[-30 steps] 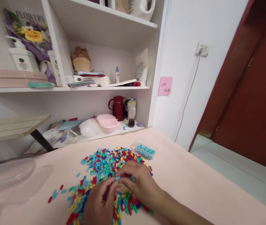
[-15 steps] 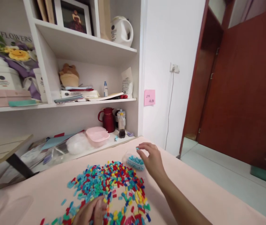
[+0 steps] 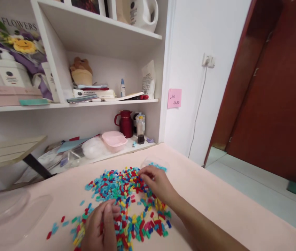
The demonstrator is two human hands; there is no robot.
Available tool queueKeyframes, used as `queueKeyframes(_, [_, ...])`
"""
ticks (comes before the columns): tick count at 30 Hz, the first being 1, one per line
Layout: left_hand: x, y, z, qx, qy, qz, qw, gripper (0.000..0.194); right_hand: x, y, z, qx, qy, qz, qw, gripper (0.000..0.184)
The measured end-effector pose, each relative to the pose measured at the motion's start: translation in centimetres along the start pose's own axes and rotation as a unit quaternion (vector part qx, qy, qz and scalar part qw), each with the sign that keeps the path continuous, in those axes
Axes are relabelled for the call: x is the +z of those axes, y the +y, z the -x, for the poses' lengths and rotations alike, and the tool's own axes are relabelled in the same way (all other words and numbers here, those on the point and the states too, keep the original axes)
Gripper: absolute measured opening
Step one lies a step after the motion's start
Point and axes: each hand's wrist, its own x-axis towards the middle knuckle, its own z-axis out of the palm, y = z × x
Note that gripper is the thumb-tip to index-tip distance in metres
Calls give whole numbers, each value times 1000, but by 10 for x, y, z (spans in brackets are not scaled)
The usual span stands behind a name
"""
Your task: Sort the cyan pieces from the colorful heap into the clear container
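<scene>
A pile of small coloured plastic blocks (image 3: pixel 116 186) in blue, red, green and yellow spreads over the pink tabletop (image 3: pixel 210 209). My left hand (image 3: pixel 99 225) is at the pile's near edge, thumb and fingers pressed together; whatever lies in them is hidden. Above the pile's right side is my right hand (image 3: pixel 157 181), its fingers bent and slightly apart, with no block visible in them. Just beyond it stands a clear container (image 3: pixel 163 162) with light-blue blocks inside, partly covered by that hand.
Clear plastic lids or trays (image 3: pixel 30 218) lie at the left. Behind the table are a pink plastic box (image 3: pixel 114 139), a red jug (image 3: pixel 126 123) and a bottle with dark liquid (image 3: pixel 141 132) on the low shelf. A small wooden stand (image 3: pixel 12 150) juts in at left.
My right hand has moved from above the clear container back left over the pile, and the light-blue block in its fingertips no longer shows. The view has shifted; my left hand stays near the pile.
</scene>
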Motion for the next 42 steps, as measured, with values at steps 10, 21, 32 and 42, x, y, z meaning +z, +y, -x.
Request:
queueKeyframes(10, [7,-7,4,26,17,24,999,33,40,8,22,-13,-188,116,975,20])
queueKeyframes(21, [10,-9,3,45,20,14,999,31,43,7,20,-33,-192,192,962,25])
queueKeyframes(32, [8,-18,-2,105,-12,-53,993,23,38,4,15,73,-134,-78,985,2])
queueKeyframes(42, [19,-25,-4,154,-10,7,988,25,33,-26,26,254,-196,-475,819,31])
